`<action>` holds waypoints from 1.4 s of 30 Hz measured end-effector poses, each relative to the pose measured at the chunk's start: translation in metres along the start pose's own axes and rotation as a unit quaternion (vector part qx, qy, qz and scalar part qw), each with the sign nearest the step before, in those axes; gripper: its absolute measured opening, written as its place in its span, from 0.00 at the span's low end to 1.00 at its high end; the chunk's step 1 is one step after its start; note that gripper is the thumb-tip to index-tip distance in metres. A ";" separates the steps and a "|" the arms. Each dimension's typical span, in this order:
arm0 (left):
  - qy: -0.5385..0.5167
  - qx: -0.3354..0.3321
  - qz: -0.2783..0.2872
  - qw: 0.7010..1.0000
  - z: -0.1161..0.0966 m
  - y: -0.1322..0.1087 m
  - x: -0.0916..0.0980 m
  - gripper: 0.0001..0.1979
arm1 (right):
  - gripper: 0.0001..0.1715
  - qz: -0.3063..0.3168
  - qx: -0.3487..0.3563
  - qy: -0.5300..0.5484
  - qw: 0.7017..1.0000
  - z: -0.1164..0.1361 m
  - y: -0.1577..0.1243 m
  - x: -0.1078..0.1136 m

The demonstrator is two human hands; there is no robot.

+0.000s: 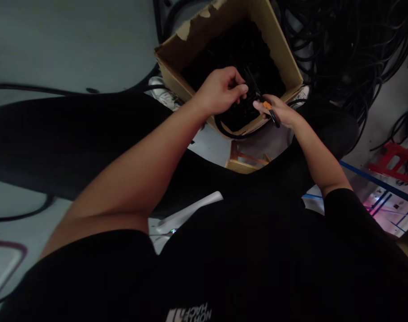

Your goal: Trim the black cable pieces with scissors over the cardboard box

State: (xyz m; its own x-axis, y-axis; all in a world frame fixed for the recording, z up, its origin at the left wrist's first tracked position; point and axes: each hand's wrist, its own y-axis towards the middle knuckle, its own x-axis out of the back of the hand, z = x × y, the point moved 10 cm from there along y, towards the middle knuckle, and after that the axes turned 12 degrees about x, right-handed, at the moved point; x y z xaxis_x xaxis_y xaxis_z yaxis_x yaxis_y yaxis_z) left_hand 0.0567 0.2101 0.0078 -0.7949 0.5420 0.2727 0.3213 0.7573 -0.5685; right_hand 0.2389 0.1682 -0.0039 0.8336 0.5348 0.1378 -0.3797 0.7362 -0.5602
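My left hand (224,89) is over the cardboard box (172,76), thumb and fingers pinched together on what looks like a black cable. A loop of that cable (235,135) hangs below the wrist and curves along the box's near edge to the right. My right hand (278,109), just beside it, is closed round pliers (267,106) with black and orange handles. Their dark jaws point up and left, close to the left fingertips, and are hard to make out. Many short black pieces (237,49) fill the box, too dark to tell apart.
Heaps of black cable (345,40) lie on the floor at the right. More cables (90,91) run across the left floor. A small wooden stool (242,166) stands below the box, and a red plastic stool (397,163) is at the far right. The box sits between my shoes.
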 end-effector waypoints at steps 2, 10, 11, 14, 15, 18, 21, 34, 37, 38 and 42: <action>0.015 -0.004 0.008 1.000 -0.002 0.001 -0.003 0.09 | 0.46 -0.003 0.006 -0.002 1.000 0.000 0.000 0.002; 0.052 0.037 0.002 0.998 0.008 0.011 0.003 0.11 | 0.43 -0.004 -0.008 -0.016 1.000 -0.012 -0.001 0.009; 0.049 0.031 0.014 0.998 0.008 0.011 0.001 0.11 | 0.43 0.000 -0.004 -0.020 1.000 -0.013 0.000 0.009; 0.026 0.017 0.077 0.997 0.007 0.008 -0.011 0.17 | 0.41 0.020 0.015 -0.019 1.000 -0.016 0.006 0.007; 0.006 0.019 0.099 0.995 0.008 0.006 -0.014 0.21 | 0.41 0.027 0.022 -0.016 0.999 -0.016 0.007 0.006; -0.069 0.039 0.132 0.988 0.009 0.003 -0.014 0.28 | 0.44 0.044 0.033 -0.008 0.998 -0.013 0.006 0.007; -0.126 0.053 0.126 0.983 0.011 0.003 -0.007 0.27 | 0.48 0.046 0.026 -0.010 0.999 -0.007 0.001 0.010; -0.258 0.063 0.078 0.961 0.019 0.014 0.003 0.09 | 0.36 -0.013 0.020 0.036 0.999 -0.016 0.006 0.011; -0.222 0.052 0.041 0.973 0.023 0.017 0.005 0.14 | 0.37 -0.009 0.028 0.015 0.999 -0.015 0.006 0.012; -0.208 0.055 0.034 0.976 0.026 0.019 0.005 0.16 | 0.38 -0.008 0.029 0.007 1.000 -0.014 0.005 0.012; -0.190 0.069 0.057 0.978 0.030 0.025 -0.001 0.17 | 0.39 0.016 0.033 -0.017 0.999 -0.013 0.007 0.009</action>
State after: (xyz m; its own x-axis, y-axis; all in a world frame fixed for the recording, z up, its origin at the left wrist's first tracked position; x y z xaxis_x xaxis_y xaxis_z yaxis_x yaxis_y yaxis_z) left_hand 0.0501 0.2174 -0.0296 -0.9006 0.4250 -0.0912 0.3664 0.6294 -0.6853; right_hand 0.2490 0.1722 -0.0175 0.8071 0.5711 0.1498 -0.4318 0.7440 -0.5099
